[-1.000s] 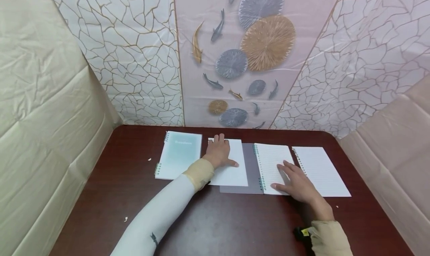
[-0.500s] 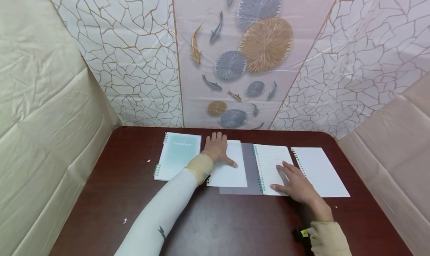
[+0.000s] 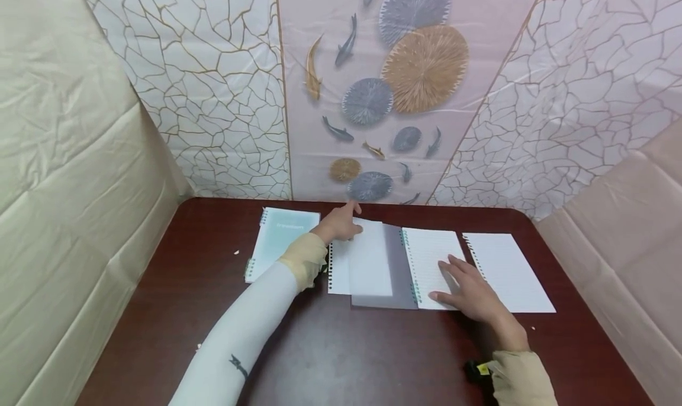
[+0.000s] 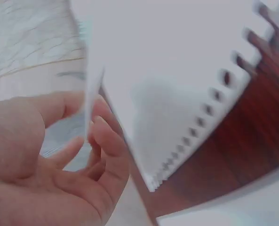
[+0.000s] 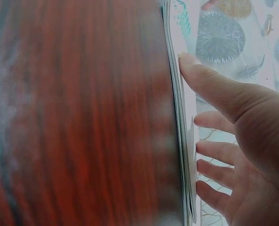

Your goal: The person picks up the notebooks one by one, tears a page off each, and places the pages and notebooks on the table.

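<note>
An opened spiral notebook (image 3: 434, 258) lies on the table with its lined page up. Its translucent grey cover (image 3: 402, 270) extends left, overlapping a loose white sheet with punched holes (image 3: 339, 270). My left hand (image 3: 340, 224) pinches the cover's far left corner; in the left wrist view the thin cover (image 4: 89, 101) stands between thumb and fingers, raised off the loose sheet (image 4: 167, 70). My right hand (image 3: 471, 290) rests on the notebook's lined page, fingers spread. In the right wrist view its thumb and fingertips touch the stack of pages (image 5: 188, 113).
A closed spiral notebook with a pale teal cover (image 3: 285, 246) lies left of my left hand. Another torn-out lined sheet (image 3: 511, 273) lies at the right. Small paper scraps (image 3: 237, 252) dot the dark red table (image 3: 373, 358). A patterned cloth (image 3: 341, 98) hangs behind.
My left hand has gone from lying flat on the loose sheet to pinching the cover's corner. The cover, earlier under the sheet, now overlaps it from above. The right hand has stayed put.
</note>
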`<state>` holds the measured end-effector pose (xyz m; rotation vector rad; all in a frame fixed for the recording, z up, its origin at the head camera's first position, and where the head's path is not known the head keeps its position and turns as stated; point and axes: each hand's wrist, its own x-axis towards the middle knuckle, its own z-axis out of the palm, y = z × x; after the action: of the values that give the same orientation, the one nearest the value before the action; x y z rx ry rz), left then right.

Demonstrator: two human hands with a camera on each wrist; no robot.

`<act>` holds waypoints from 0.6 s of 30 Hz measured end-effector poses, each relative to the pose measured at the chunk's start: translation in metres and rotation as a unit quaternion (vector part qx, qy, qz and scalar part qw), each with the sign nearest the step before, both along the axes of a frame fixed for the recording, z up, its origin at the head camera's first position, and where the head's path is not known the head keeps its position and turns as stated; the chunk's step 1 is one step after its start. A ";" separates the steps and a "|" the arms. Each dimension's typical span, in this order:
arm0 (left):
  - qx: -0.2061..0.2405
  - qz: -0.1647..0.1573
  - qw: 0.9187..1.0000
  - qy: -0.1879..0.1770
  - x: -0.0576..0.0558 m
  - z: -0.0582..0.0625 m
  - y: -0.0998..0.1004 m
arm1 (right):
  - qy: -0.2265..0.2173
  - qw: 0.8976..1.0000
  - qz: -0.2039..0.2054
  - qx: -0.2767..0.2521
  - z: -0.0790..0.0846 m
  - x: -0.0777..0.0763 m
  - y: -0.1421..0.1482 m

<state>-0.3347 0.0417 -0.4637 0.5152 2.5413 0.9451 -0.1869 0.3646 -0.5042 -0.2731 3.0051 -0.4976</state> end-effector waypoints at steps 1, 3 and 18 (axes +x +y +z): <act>0.020 -0.008 1.000 -0.017 0.000 0.003 -0.001 | 0.001 1.000 0.000 0.000 0.000 0.000 0.001; 0.064 -0.024 0.997 -0.038 0.001 0.009 0.000 | 0.004 1.000 0.002 -0.001 -0.001 0.000 0.002; 0.152 -0.119 0.980 0.059 0.048 0.014 0.074 | 0.038 0.996 0.025 -0.080 -0.001 0.001 0.010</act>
<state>-0.2871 0.1158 -0.4501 0.9661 2.3744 1.2478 -0.1860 0.3747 -0.5051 -0.3861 3.0263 -0.7419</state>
